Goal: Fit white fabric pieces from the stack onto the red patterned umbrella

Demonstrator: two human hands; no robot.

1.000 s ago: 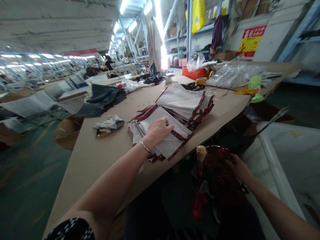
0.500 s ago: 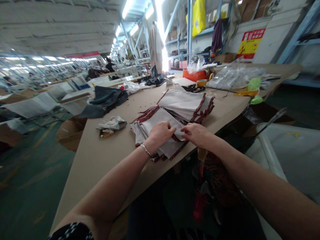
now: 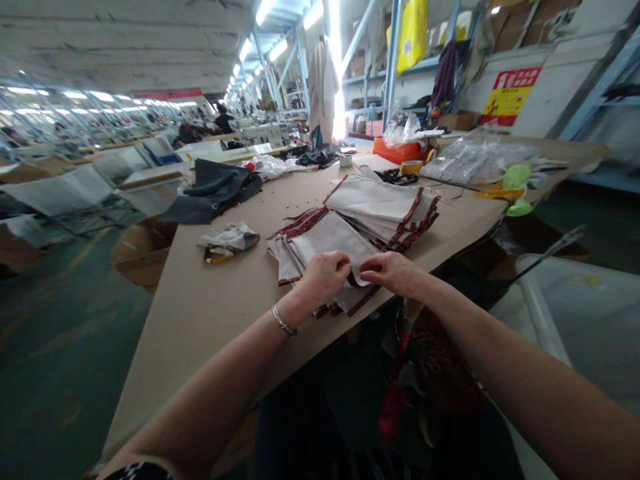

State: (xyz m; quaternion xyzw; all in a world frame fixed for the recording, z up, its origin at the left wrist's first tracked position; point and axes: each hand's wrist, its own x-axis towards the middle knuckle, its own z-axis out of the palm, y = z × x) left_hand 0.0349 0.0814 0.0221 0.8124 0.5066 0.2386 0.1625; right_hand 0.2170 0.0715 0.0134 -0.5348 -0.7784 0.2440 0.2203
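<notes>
Head view: my left hand (image 3: 324,277) and right hand (image 3: 395,273) pinch the grey cloth (image 3: 336,237) between fingers, edge not yet flat atop the stack (image 3: 289,263).

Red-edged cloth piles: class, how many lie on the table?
2: the nearer pile lies under the left hand and right hand; the farther pile lies just beyond, to the right.

My tan worktop (image 3: 200,300) spreads before me, and past its far side I see blue metal shelving (image 3: 393,73) and a pale wall (image 3: 565,77) with a red-and-yellow poster (image 3: 511,97). A bright vertical strip of light (image 3: 337,100) glares near the shelving. Dark green floor (image 3: 60,347) lies to my left, while tube lights (image 3: 313,15) line up into the distance beside a whitish ceiling (image 3: 125,47).
</notes>
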